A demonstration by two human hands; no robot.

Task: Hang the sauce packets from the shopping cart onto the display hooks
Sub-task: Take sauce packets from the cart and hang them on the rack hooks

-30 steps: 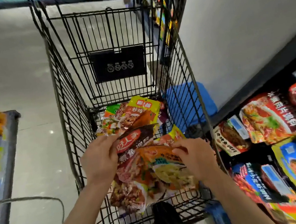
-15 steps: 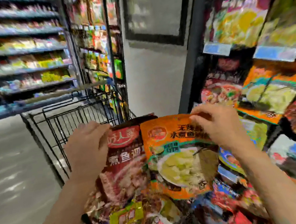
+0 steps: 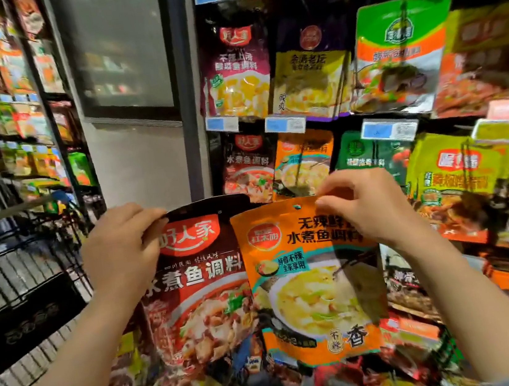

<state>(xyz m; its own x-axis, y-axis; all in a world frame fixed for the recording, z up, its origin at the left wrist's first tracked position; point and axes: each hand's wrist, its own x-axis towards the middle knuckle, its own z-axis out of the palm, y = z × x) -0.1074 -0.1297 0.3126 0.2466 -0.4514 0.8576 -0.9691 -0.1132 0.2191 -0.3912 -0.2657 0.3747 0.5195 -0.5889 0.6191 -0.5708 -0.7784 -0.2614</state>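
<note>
The dark red packet [image 3: 200, 281] and orange packet [image 3: 313, 282] are glossy, smooth plastic film, catching the light. The shopping cart [image 3: 25, 281] is black coated metal wire. Hanging packets [image 3: 312, 78] look equally shiny.

2 hands [image 3: 119, 256], 2 held sauce packets: 1 dark red packet [image 3: 200, 284], 1 orange packet [image 3: 313, 282]; 1 cart [image 3: 23, 288].

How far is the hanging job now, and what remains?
Done: nothing hung that I can confirm. In hand: the left hand holds a dark red packet; the right hand pinches an orange packet, both raised before the display hooks. Left: hanging both, plus more packets in the shopping cart.
</note>
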